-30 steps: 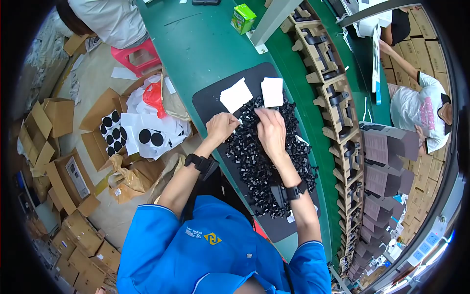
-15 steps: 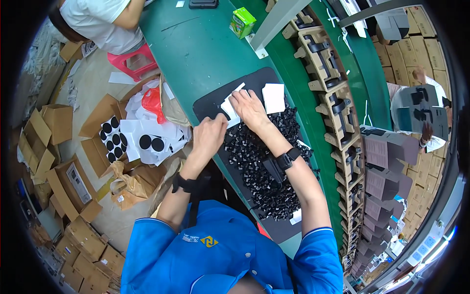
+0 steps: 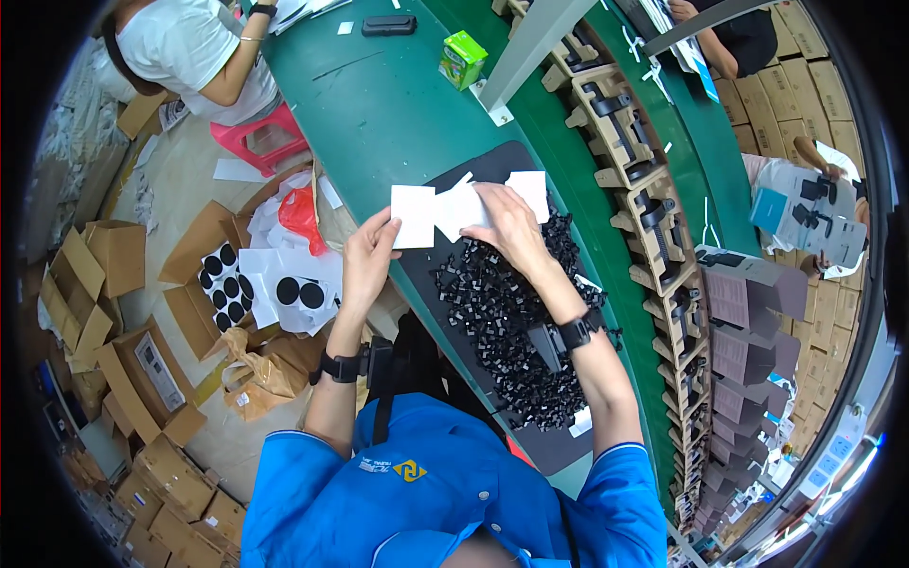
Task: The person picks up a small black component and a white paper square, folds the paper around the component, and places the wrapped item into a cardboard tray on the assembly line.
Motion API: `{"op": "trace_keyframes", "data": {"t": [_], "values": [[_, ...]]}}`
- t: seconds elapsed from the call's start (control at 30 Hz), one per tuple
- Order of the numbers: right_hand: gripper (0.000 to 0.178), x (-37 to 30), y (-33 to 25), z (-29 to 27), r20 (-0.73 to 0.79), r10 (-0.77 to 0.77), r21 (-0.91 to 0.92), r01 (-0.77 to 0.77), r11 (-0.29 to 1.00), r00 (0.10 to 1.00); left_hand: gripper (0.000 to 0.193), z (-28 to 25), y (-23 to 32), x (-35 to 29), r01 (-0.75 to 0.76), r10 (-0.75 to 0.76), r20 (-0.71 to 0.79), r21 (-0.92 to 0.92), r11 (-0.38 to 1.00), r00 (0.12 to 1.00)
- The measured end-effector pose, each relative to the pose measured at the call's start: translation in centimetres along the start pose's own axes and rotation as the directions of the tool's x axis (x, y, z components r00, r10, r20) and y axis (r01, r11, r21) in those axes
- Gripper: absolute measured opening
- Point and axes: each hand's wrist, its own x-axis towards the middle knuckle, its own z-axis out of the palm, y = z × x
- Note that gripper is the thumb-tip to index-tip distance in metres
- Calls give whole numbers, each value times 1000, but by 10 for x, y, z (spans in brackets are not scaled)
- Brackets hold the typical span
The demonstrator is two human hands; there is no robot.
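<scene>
My left hand [image 3: 367, 251] pinches a square white card [image 3: 413, 216] at its lower left edge, between thumb and fingers. The card hangs over the left edge of a black mat [image 3: 426, 275]. My right hand [image 3: 512, 225] lies over more white cards [image 3: 456, 210] on the mat, thumb and fingers apart; its palm covers part of them. To its right is another white card or stack [image 3: 530, 192]. Below my right hand spreads a large heap of small black parts [image 3: 502, 331], partly under my right forearm.
Further up the green table are a green box [image 3: 463, 60] and a black case [image 3: 389, 26]. A grey post [image 3: 530, 57] stands beside a row of moulded trays [image 3: 620, 123]. On the left are open cartons [image 3: 142, 369] and a pink stool [image 3: 256, 142]. Other people work nearby.
My left hand has moved left and now holds a white card away from the others. My right hand has shifted slightly right, still over the cards. My view has shifted a little.
</scene>
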Motion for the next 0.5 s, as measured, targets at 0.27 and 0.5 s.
{"op": "trace_keyframes", "data": {"t": [0.27, 0.5], "values": [[91, -58, -44, -58, 349, 446, 902, -166, -398, 824, 28, 8, 59, -30, 105, -9, 254, -368, 924, 967], [92, -141, -109, -96, 210, 502, 902, 32, -430, 839, 23, 41, 113, -78, 161, 81, 683, -283, 945, 726]]}}
